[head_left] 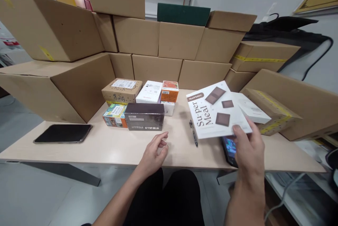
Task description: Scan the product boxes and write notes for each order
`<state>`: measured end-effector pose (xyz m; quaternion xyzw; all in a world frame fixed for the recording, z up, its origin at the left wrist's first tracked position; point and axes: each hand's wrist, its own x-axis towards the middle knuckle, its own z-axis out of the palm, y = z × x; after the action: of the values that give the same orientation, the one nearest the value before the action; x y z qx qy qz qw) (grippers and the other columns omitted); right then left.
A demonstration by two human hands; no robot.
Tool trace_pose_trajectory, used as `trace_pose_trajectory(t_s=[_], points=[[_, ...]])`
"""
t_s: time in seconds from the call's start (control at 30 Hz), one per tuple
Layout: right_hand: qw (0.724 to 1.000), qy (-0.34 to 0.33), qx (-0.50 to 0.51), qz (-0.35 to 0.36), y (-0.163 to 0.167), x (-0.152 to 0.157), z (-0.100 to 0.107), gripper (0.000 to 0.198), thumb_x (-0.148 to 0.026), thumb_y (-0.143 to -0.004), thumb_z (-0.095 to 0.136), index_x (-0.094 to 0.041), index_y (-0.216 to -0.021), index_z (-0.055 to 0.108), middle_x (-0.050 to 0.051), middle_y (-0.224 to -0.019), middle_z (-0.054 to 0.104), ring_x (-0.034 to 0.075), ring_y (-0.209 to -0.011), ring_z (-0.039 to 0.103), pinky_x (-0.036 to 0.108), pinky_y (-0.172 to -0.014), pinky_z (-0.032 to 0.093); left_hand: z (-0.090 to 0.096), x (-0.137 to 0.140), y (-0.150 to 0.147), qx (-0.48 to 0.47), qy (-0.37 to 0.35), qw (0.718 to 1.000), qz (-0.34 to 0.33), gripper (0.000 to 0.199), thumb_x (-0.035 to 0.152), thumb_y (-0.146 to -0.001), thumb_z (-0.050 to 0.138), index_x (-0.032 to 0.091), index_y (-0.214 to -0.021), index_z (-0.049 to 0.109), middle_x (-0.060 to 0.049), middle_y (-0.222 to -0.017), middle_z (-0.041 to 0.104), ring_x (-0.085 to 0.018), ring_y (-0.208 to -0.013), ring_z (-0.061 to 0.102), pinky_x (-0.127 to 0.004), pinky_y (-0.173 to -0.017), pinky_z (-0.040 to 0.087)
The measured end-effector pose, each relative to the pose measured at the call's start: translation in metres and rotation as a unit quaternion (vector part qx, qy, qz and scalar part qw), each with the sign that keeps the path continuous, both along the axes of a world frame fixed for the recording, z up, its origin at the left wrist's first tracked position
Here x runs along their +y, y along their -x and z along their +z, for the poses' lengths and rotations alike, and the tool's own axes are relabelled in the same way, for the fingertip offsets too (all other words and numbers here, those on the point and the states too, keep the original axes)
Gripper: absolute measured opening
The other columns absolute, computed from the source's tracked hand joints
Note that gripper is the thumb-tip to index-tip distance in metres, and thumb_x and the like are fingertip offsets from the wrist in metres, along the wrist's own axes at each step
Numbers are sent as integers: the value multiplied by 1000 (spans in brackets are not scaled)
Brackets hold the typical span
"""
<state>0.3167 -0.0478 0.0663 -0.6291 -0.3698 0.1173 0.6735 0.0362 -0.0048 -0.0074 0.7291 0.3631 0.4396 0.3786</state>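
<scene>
My right hand (248,143) grips the lower right corner of a flat white box (210,113) printed "Su-per Meal" with brown squares, thumb on its face, held up over the right side of the table. My left hand (156,151) hovers or rests near the table's front, fingers loosely curled and apart, with nothing in them. Just beyond it lies a dark brown box (144,117) in shiny wrap. Left of that box is a small colourful carton (115,115). Behind them sit a brown parcel (121,91), a white box (149,92) and an orange box (169,91).
A black phone (63,133) lies at the table's left. A pen (193,133) and a second device with a lit screen (229,150) are partly under the held box. Stacked cardboard boxes (157,67) wall the back; another white box (253,108) and a taped carton (271,111) stand right.
</scene>
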Motion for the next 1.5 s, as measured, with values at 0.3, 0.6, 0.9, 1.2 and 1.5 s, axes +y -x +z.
trace_pose_trajectory(t_s=[0.3, 0.6, 0.9, 1.2, 1.5], points=[[975, 30, 195, 104, 85, -44, -60, 65, -46, -87, 64, -26, -145, 47, 9, -140, 60, 29, -126, 58, 45, -104, 49, 6, 0, 6, -79, 95, 991, -44, 53, 48, -100, 45, 22, -146, 44, -13, -143, 55, -25, -110, 63, -40, -98, 50], [964, 52, 216, 148, 99, -52, -71, 64, -53, -89, 60, -29, -146, 42, 9, -144, 54, 28, -122, 59, 41, -91, 57, 15, 2, 4, -69, 121, 987, -79, 74, 47, -94, 58, 22, -156, 27, -10, -145, 54, -28, -122, 58, -42, -109, 44], [900, 147, 285, 295, 51, -19, -60, 63, -67, -90, 48, -27, -139, 52, 7, -124, 66, 19, -81, 63, 28, -49, 57, 11, 3, 4, -62, 124, 989, -45, 68, 44, -95, 55, 22, -155, 31, -11, -146, 54, -29, -122, 58, -44, -106, 46], [914, 144, 252, 281, 49, -25, -64, 64, -62, -91, 50, -30, -145, 46, 6, -137, 60, 25, -104, 65, 28, -54, 57, 11, 2, 3, -3, 88, 996, -26, 63, 42, -95, 54, 24, -153, 36, -9, -151, 49, -29, -129, 52, -44, -111, 41], [926, 130, 227, 273, 55, -29, -64, 70, -66, -91, 46, -26, -148, 43, 9, -140, 59, 27, -106, 65, 35, -64, 60, 12, 5, 4, -6, 96, 995, -40, 63, 44, -96, 53, 23, -153, 36, -11, -146, 54, -28, -125, 55, -43, -108, 44]])
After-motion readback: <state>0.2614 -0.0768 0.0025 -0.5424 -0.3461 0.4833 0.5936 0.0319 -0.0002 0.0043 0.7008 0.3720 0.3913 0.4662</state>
